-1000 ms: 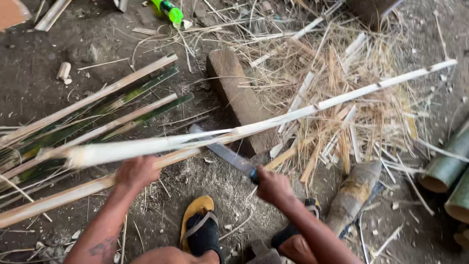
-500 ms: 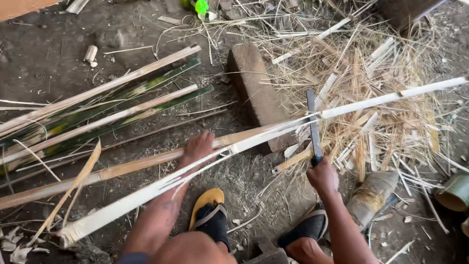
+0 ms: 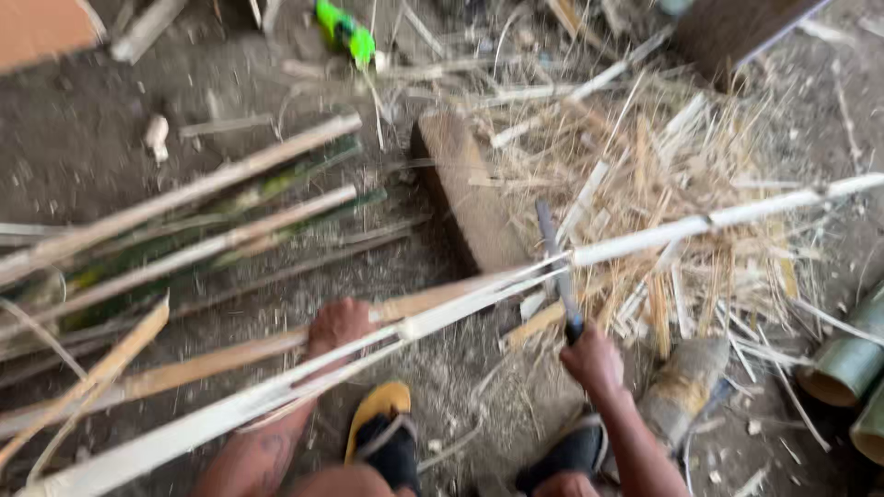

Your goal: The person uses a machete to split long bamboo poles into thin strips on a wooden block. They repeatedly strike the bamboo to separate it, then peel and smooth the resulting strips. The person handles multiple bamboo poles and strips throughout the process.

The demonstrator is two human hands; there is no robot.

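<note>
Dirt floor [image 3: 83, 166]: one blade [image 3: 555, 262], one bamboo strip [image 3: 460, 308], two hands.

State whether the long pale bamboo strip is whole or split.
Partly split: the long pale bamboo strip parts into two thin slats left of the knife blade.

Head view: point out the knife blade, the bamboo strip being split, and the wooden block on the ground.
knife blade [image 3: 552, 253], head view, mid-blade above the right hand.
bamboo strip [image 3: 709, 221], head view, pale unsplit length right of the blade.
wooden block [image 3: 465, 189], head view, middle of its flat top face.
</note>
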